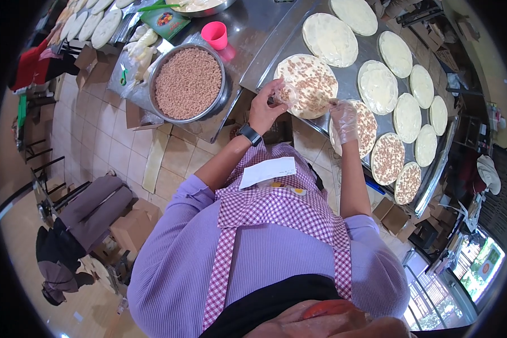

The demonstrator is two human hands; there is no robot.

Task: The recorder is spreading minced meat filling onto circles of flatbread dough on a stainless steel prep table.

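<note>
A flat round dough base (307, 79), spread with pale cream and scattered with brown crumbs, lies at the near left corner of the metal tray. My left hand (266, 108), with a dark watch at the wrist, is curled at its left edge; clear crinkled plastic shows at the fingertips, and what they grip is not plain. In a clear plastic glove, my right hand (344, 122) has its fingers drawn together at the lower right edge, above a neighbouring crumb-topped round (365, 127). Whether the right fingers hold anything is hidden.
A large metal bowl (189, 83) full of brown crumbs stands to the left, beside a pink cup (214, 35). Several cream-covered rounds (377, 87) fill the metal tray (352, 56). Green-handled scissors (123, 74) lie left of the bowl. Another person (67, 248) is at lower left.
</note>
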